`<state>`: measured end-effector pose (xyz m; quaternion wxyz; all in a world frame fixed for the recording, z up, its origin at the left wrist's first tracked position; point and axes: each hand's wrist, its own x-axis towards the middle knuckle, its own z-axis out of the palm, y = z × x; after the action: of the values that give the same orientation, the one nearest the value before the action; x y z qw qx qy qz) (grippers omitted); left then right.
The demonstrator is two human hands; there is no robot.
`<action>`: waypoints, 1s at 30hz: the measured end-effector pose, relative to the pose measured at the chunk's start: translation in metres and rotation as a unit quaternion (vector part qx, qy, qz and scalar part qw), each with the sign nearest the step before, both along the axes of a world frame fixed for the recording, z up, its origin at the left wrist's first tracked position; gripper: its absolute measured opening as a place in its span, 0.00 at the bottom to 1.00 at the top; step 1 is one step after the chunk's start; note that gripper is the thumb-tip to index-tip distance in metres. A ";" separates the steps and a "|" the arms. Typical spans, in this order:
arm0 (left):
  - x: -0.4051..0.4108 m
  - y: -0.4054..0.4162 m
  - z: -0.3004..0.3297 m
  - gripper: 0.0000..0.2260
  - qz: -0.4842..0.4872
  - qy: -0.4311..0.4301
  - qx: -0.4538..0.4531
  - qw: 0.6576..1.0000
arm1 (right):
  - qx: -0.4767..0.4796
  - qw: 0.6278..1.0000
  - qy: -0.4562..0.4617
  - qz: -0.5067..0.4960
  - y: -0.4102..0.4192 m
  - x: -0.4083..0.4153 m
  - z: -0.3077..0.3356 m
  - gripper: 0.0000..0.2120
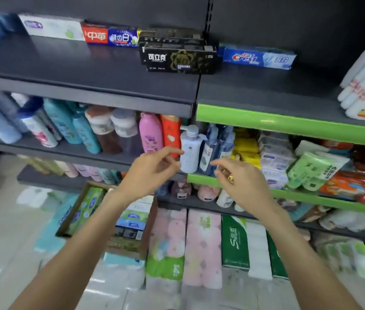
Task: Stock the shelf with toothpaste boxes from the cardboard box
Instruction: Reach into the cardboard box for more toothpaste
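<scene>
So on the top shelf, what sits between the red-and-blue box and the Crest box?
In the head view, a stack of black boxes lies between the red-and-blue box and the Crest box.

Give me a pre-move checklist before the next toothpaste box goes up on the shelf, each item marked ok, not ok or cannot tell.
1. Left hand free: ok, holds nothing.
2. Right hand free: ok, holds nothing.
3. Cardboard box in view below the hands: ok.
4. Stock left in the cardboard box: ok, packs show inside.
5. Room on the top shelf: ok, bare surface in front of the white toothpaste box.
6. Black toothpaste boxes stacked squarely: cannot tell, blurred.
</scene>
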<state>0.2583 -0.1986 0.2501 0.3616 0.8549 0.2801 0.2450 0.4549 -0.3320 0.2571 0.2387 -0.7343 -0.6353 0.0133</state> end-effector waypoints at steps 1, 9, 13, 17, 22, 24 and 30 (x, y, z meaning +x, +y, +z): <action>-0.015 -0.001 -0.016 0.22 -0.008 0.075 -0.012 0.997 | -0.050 0.999 -0.012 0.012 -0.001 -0.008 -0.015 0.12; -0.125 -0.011 -0.157 0.08 0.150 0.178 -0.273 0.933 | -0.232 0.964 0.072 0.105 0.011 -0.090 -0.123 0.11; -0.165 0.020 -0.194 0.14 0.209 0.293 -0.108 0.927 | -0.247 0.959 0.092 0.103 0.043 -0.134 -0.164 0.13; -0.190 0.080 -0.232 0.19 0.179 0.398 -0.044 0.899 | -0.271 0.955 0.098 0.074 0.094 -0.173 -0.213 0.17; -0.191 0.146 -0.286 0.28 0.108 0.410 -0.057 0.904 | -0.311 0.948 0.034 0.059 0.173 -0.198 -0.272 0.27; -0.183 0.163 -0.305 0.32 0.063 0.406 -0.027 0.911 | -0.336 0.941 0.022 0.027 0.198 -0.198 -0.293 0.32; -0.154 0.188 -0.333 0.34 -0.018 0.423 0.098 0.901 | -0.358 0.926 -0.120 -0.017 0.233 -0.198 -0.335 0.38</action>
<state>0.1041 -0.0106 -0.0826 0.1278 0.9142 0.3655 -0.1200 0.2565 -0.0992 -0.0775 -0.1177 -0.7779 -0.5994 0.1476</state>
